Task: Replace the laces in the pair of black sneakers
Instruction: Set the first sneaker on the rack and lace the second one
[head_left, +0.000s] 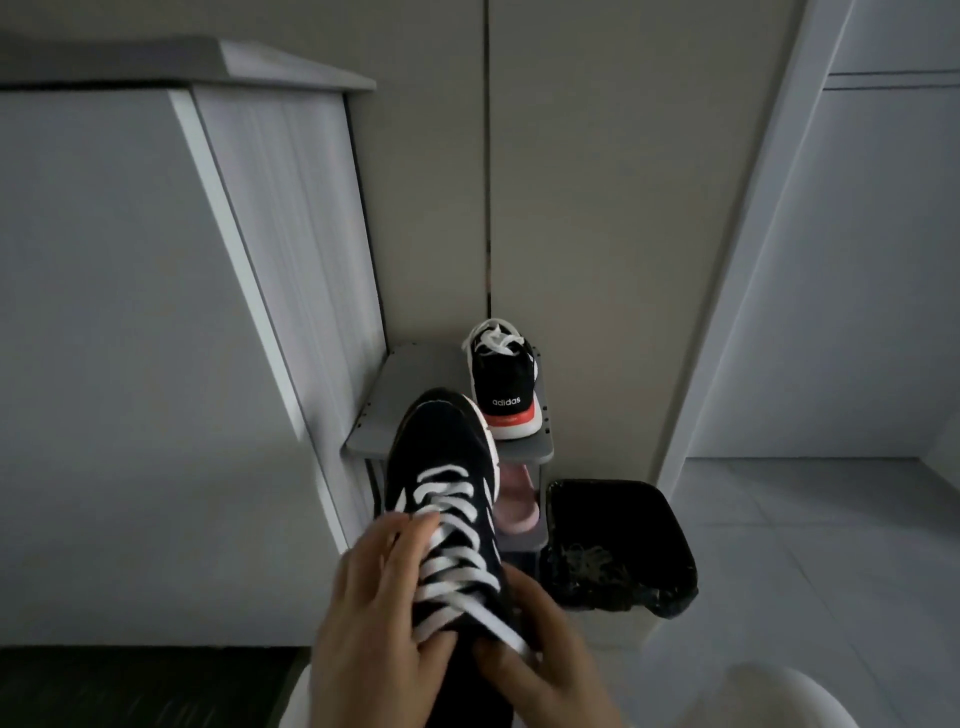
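Note:
A black sneaker (436, 452) with white laces (452, 540) threaded across its eyelets is held toe-up in front of me. My left hand (371, 618) grips its left side, fingers resting on the laces. My right hand (540, 660) pinches a loose white lace end near the shoe's collar. The second black sneaker (503, 387), with white laces and a red-and-white heel, stands heel toward me on a grey shoe rack (384, 410).
A pink shoe (514, 506) lies on the rack's lower shelf. A black-lined bin (615, 545) stands to the right on the tiled floor. A tall grey cabinet (130, 312) fills the left; a white rounded object (769, 696) sits at bottom right.

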